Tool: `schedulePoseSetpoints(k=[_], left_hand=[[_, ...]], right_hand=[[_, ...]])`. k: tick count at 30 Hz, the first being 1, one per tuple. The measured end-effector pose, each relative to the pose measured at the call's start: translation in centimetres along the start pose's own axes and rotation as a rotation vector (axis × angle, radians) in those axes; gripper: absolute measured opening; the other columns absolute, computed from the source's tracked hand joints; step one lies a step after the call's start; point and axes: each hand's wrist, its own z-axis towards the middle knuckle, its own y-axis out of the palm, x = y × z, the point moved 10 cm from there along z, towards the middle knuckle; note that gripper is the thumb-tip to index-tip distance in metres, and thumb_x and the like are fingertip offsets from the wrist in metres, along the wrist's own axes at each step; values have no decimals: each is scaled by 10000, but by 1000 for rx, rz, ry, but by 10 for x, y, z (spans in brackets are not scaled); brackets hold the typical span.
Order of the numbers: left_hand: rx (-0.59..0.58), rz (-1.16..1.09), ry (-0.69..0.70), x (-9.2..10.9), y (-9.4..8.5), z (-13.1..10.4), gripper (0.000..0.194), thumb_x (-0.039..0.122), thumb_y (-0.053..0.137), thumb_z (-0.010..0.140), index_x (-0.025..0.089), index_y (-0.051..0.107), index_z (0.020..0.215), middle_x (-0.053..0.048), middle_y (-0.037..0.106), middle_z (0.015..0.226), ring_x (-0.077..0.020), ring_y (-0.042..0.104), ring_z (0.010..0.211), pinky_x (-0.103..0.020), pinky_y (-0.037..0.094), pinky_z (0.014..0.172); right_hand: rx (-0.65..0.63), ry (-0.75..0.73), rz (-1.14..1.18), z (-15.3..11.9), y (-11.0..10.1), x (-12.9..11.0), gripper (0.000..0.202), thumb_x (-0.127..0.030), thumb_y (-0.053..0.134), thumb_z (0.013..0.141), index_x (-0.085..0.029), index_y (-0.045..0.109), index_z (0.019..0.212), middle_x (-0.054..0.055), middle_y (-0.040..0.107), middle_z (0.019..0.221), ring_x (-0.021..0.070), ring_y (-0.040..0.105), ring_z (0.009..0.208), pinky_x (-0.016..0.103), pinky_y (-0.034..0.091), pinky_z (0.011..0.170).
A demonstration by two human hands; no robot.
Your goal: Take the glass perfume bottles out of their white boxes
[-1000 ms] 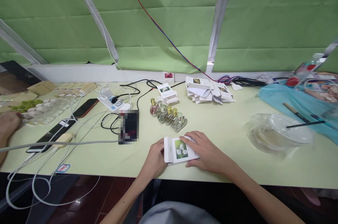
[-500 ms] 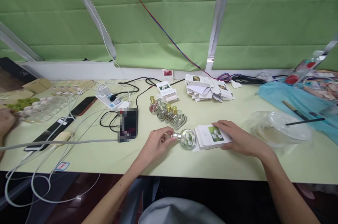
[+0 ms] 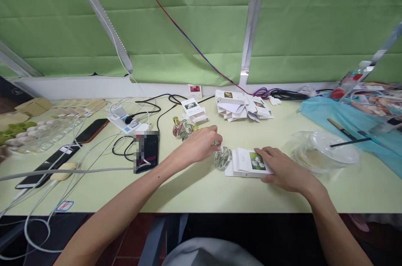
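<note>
My left hand [image 3: 205,142] is closed with its fingertips at a small glass bottle [image 3: 223,158], whose neck end they partly hide. Behind that hand stands a row of small bottles with gold and pale caps [image 3: 177,127], partly covered by it. My right hand [image 3: 279,165] grips the right end of a white box [image 3: 256,163] with a white-flower picture, which lies flat on the table over other white card. The bottle is just left of this box.
Flattened white boxes [image 3: 232,107] are piled at the back. Phones [image 3: 147,151], a power strip [image 3: 124,119] and looping cables lie left. A lidded plastic bowl [image 3: 334,153] and blue cloth [image 3: 317,111] are on the right. Green fabric [image 3: 188,27] hangs behind the table.
My left hand has moved up and right, from the cap of a bottle lying flat to a spot above the glass bottles. My right hand remains on the box. The view has shifted slightly.
</note>
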Motion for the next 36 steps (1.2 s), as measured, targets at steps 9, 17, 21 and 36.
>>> schedulePoseSetpoints(k=[9,17,21,36], left_hand=[[-17,91,-42,-16,-1,12,166,184,593,867,171,749,923,-70,581,905,-180,597,723,-290,367,624],[115,-55,-80,12,-15,-3,258,321,570,944,163,686,1113,-85,667,861,-244,655,795,-315,445,713],[177,-348,-146,17,-17,-5,426,415,476,986,201,522,1352,-35,678,777,-237,640,803,-291,444,688],[589,-643,-502,-167,-111,16,191,172,573,804,122,706,933,-9,598,598,-77,495,440,-172,359,434]], right_hand=[[2,74,-29,-2,-2,10,692,-260,598,794,-209,442,1466,157,567,1328,347,532,1239,484,460,1033],[24,86,124,-2,-17,5,697,-376,555,887,-216,324,1525,175,527,1357,353,521,1262,495,459,1032],[115,-7,260,-2,-37,-14,761,-456,535,918,-260,194,1569,134,421,1492,324,413,1397,471,423,1108],[175,113,421,10,-38,2,639,-456,455,965,-239,297,1545,142,570,1423,331,553,1302,494,451,1058]])
